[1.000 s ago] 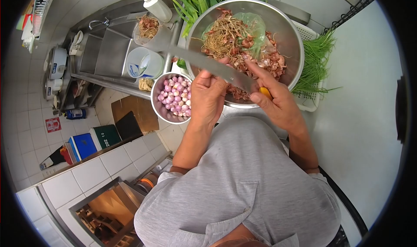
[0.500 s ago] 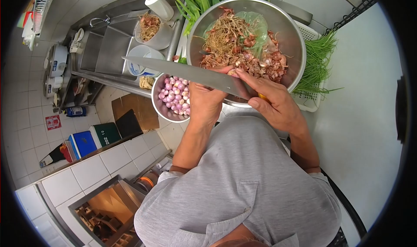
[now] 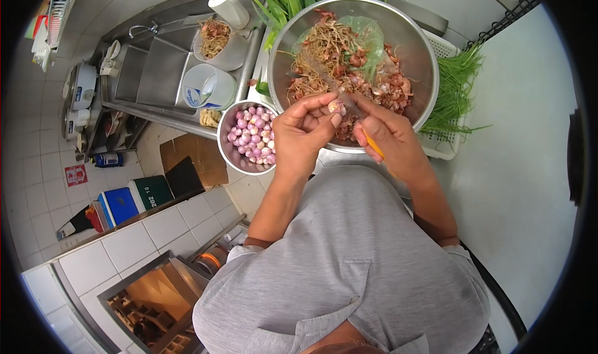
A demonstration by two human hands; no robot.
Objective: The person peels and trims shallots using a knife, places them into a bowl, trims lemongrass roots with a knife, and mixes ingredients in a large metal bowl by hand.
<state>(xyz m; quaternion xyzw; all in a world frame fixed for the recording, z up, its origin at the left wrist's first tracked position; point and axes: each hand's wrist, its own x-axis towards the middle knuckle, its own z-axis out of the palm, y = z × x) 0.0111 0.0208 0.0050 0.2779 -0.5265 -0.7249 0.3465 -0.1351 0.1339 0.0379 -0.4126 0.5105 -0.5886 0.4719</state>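
Note:
A small shallot [image 3: 337,107] is pinched between the thumb and fingers of my left hand [image 3: 306,128], over the near side of a large steel bowl [image 3: 430,61]. My right hand [image 3: 393,136] is wrapped round the yellow-orange handle of a knife [image 3: 373,143]. Its blade, hard to make out, points up and away past the shallot. Inside the large bowl lie shallot skins [image 3: 389,89], dry roots and a green plastic bag [image 3: 367,39]. Left of my left hand, a smaller steel bowl [image 3: 225,151] holds many peeled pinkish shallots [image 3: 252,136].
Green chives [image 3: 455,92] hang over a white basket [image 3: 450,148] at the right. Leafy greens [image 3: 289,2] lie behind the large bowl. To the left are a clear tub [image 3: 208,86], a container of roots [image 3: 215,39], a pump bottle [image 3: 227,6] and a steel sink [image 3: 163,70].
The knife has swung from pointing left across my left hand to pointing away over the bowl. My left fingers have turned, bringing the shallot into fuller view.

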